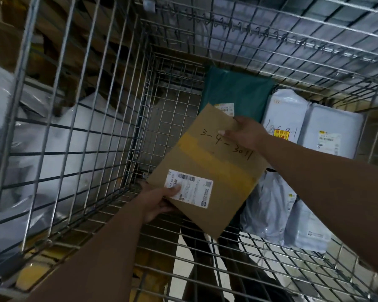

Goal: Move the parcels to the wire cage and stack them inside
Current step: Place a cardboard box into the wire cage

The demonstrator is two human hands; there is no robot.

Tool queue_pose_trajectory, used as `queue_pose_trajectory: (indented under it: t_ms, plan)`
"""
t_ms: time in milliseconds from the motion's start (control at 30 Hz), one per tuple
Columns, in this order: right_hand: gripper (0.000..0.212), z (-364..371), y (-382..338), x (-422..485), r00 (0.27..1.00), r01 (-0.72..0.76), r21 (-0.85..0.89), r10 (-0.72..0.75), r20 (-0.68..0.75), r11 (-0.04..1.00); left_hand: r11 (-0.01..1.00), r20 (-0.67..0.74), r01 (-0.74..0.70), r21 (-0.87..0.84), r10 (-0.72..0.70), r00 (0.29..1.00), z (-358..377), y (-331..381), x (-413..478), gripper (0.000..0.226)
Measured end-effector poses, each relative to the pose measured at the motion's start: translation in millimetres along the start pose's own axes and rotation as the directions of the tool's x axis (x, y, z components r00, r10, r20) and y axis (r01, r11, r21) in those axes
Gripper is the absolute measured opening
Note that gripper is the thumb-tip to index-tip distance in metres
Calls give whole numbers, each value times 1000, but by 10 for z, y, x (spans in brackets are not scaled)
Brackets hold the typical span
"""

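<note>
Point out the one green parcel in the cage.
The green parcel at the far end, behind the held cardboard box; the other bags are pale grey.

The fingers of the left hand (159,201) are hidden beneath the cardboard parcel (207,171); only the thumb is seen, laid on the white label (189,188), whose print is too small to be read. The fingers of the right hand (247,132) are concealed behind the parcel's far edge. The near part of the green parcel (238,94) and half of its label (226,107) are covered by the cardboard. The grey bag (268,212) is partly masked by the right forearm. The wire cage (92,105) is cut off at every edge, and the pale bags (59,138) beyond its left wall are blurred.
</note>
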State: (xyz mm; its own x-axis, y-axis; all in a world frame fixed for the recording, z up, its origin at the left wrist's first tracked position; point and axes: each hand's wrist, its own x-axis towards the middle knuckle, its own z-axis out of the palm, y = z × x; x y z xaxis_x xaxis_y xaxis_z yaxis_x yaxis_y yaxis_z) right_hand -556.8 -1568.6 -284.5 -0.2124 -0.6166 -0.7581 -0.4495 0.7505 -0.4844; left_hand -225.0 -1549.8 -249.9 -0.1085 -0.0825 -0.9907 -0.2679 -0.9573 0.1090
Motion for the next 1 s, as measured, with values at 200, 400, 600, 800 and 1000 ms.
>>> queue_pose_trajectory:
  t_ms: [200, 400, 600, 800, 1000]
  plan:
    - [80, 116, 208, 221, 995, 32, -99, -23, 92, 995, 987, -32, 10, 159, -5, 999, -83, -294, 249, 69]
    - [85, 231, 141, 241, 991, 122, -265, -105, 77, 956, 928, -31, -18, 372, 32, 999, -224, -396, 442, 62]
    - [81, 359, -29, 218, 975, 213, -174, -196, 108, 962, 761, -140, 45, 647, 61, 988, -227, -421, 505, 87]
    - [84, 390, 145, 226, 986, 161, -198, -151, 64, 967, 551, -132, 34, 834, 139, 981, -67, -471, 624, 78]
    - [77, 471, 284, 181, 986, 167, -295, -160, 47, 941, 442, -75, 59, 895, 19, 997, 91, -489, 694, 58]
